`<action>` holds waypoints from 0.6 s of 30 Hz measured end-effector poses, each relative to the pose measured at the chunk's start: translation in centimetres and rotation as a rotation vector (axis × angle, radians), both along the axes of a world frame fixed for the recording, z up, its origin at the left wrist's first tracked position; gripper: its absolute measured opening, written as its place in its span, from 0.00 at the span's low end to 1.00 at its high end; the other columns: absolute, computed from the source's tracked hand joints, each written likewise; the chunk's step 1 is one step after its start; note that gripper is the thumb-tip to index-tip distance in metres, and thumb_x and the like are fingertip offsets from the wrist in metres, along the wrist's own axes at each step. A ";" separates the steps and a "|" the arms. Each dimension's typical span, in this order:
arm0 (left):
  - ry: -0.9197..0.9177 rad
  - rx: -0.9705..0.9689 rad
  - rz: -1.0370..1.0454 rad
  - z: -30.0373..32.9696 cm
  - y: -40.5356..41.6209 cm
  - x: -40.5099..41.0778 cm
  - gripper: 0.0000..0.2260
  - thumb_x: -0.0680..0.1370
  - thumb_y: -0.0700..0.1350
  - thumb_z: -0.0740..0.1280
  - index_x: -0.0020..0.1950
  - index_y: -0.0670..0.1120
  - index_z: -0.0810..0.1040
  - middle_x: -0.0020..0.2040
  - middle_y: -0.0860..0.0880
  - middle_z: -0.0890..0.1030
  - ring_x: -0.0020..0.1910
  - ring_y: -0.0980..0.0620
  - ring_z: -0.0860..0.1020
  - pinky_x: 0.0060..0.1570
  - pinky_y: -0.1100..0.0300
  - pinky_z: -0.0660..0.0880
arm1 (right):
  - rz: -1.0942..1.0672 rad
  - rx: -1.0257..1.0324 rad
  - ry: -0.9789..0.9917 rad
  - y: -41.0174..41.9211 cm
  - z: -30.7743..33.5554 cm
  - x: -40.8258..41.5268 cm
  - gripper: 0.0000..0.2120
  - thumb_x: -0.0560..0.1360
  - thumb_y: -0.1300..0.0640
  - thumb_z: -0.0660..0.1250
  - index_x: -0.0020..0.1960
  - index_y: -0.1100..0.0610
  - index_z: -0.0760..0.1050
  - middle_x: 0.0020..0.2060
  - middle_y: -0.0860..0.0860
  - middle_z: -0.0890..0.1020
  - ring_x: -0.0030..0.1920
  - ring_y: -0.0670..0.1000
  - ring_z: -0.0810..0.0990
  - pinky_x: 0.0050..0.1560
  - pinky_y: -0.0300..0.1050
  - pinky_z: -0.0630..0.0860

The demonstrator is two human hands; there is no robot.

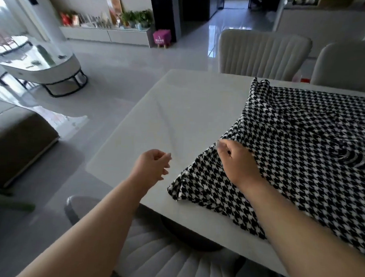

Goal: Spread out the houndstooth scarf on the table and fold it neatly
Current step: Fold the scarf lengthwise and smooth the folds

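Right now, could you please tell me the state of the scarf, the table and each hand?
Black-and-white houndstooth scarf: partly spread on the table, rumpled, near edge overhanging.
White rectangular table: left part bare.
Left hand: loosely curled, holding nothing, beside the scarf.
Right hand: gripping the scarf's left edge.
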State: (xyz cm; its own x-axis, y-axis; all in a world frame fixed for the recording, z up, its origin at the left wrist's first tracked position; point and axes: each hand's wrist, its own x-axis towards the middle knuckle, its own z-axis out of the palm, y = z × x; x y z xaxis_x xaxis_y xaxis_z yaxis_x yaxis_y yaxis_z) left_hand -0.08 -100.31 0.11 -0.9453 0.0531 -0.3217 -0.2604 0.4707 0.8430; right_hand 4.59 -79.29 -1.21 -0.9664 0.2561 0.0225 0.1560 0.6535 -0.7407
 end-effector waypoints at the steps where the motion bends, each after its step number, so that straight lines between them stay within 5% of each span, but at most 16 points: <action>1: 0.020 -0.016 0.008 0.7 -0.7 0.6 0.09 0.80 0.46 0.64 0.49 0.40 0.78 0.38 0.48 0.78 0.32 0.54 0.75 0.31 0.64 0.74 | 0.020 -0.029 0.023 -1.1 0.6 -0.2 0.22 0.81 0.45 0.53 0.67 0.58 0.71 0.63 0.53 0.76 0.63 0.50 0.73 0.60 0.40 0.68; 5: 0.084 -0.126 -0.006 2.7 -4.3 2.5 0.08 0.80 0.46 0.64 0.50 0.41 0.78 0.39 0.48 0.79 0.32 0.55 0.76 0.27 0.69 0.73 | 0.069 -0.108 0.081 -5.8 3.0 -0.3 0.19 0.80 0.46 0.56 0.63 0.56 0.74 0.58 0.50 0.79 0.56 0.45 0.75 0.56 0.39 0.70; 10: 0.162 -0.249 -0.057 4.2 -10.6 3.3 0.09 0.79 0.50 0.65 0.47 0.46 0.78 0.40 0.49 0.82 0.37 0.53 0.80 0.40 0.59 0.76 | 0.116 -0.071 0.071 -12.2 5.8 -0.3 0.14 0.79 0.49 0.60 0.54 0.57 0.79 0.43 0.51 0.82 0.46 0.50 0.79 0.48 0.43 0.73; 18: 0.318 -0.478 -0.174 6.2 -26.8 2.0 0.09 0.79 0.54 0.62 0.46 0.50 0.77 0.39 0.53 0.79 0.39 0.51 0.77 0.38 0.59 0.72 | 0.068 -0.021 0.146 -26.4 7.5 -2.4 0.13 0.79 0.49 0.61 0.54 0.57 0.79 0.44 0.52 0.83 0.45 0.50 0.79 0.44 0.40 0.69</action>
State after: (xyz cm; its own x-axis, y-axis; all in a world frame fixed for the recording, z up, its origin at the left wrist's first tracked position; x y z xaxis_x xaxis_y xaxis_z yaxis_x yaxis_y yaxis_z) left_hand 1.88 -127.10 6.31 -0.9896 0.1345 -0.0507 0.0846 0.8300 0.5513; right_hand 2.17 -105.67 6.28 -0.9685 0.1918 0.1591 0.0016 0.6434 -0.7656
